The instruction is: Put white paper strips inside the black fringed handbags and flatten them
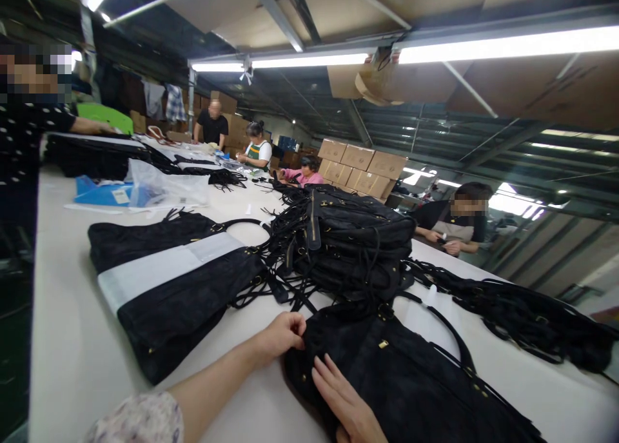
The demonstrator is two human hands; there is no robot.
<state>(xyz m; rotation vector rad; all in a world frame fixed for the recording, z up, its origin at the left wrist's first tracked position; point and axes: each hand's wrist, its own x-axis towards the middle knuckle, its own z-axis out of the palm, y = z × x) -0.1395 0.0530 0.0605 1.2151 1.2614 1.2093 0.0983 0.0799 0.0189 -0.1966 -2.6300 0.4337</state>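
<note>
A black bag [406, 365] with gold-coloured fittings lies on the white table in front of me, its handle toward the far right. My left hand [283, 336] pinches the bag's near left edge between thumb and curled fingers. On the bag's surface, just right of that, my right hand [345, 398] lies flat with fingers stretched out. To the left rests another black bag [178, 314] with a white paper band [169, 269] across it. Behind the near bag is a pile of black bags [353, 236] with tangled straps and tassels.
More black bags [527, 314] lie along the right side of the white table [62, 314]. Blue and clear plastic packets [116, 193] sit at the back left. Several people stand or sit around the table. Cardboard boxes [358, 166] are stacked behind.
</note>
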